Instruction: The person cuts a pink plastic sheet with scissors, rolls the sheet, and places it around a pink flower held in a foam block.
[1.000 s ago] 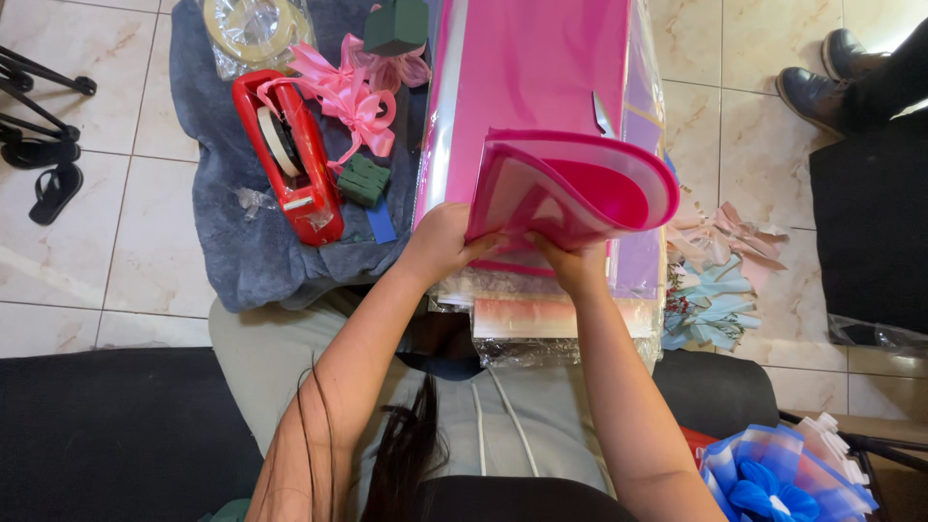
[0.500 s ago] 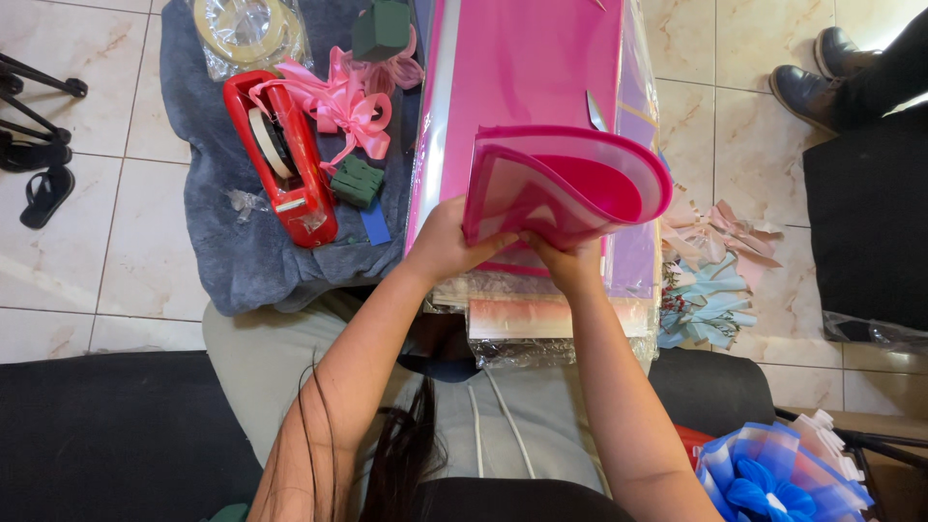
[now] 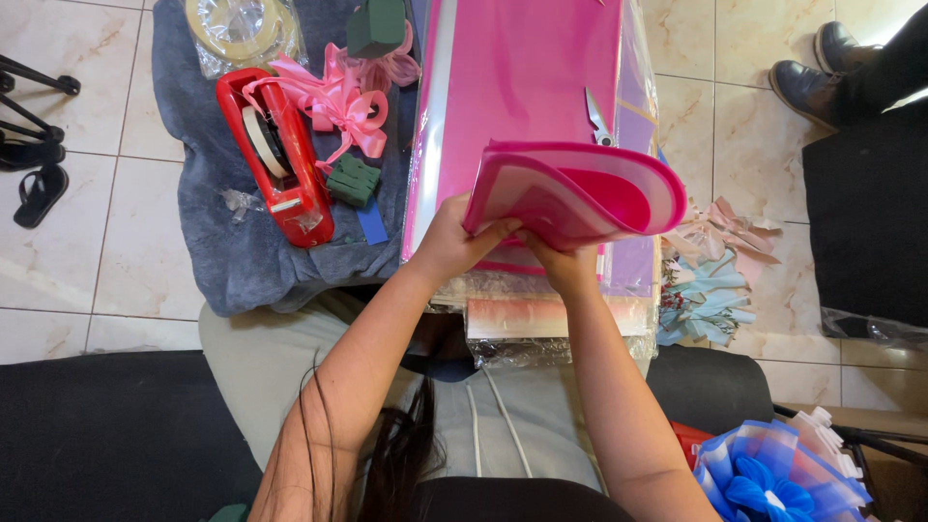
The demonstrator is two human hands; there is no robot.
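— What do the hands hold?

— Both hold a pink paper (image 3: pixel 580 193) bent into a loop, in the middle of the frame. The left hand (image 3: pixel 449 242) grips its left edge, thumb on top. The right hand (image 3: pixel 565 266) pinches it from below, just beside the left one.

— What is under it?

— A big stack of pink sheets (image 3: pixel 512 77) in clear wrap, going up to the top of the frame. Scissors (image 3: pixel 599 121) lie on the stack, just above the loop.

— And on the left?

— A grey cloth (image 3: pixel 213 242) on the tile floor. On it lie a red tape holder (image 3: pixel 280 159), a pink ribbon (image 3: pixel 333 101), and a green block (image 3: pixel 353 181). A tape roll (image 3: pixel 237 29) sits in the upper left.

— And on the right?

— Paper scraps (image 3: pixel 710 280) lie at the right. A blue bow (image 3: pixel 773 474) is in the lower right corner. Someone's black shoes (image 3: pixel 822 72) are in the upper right.
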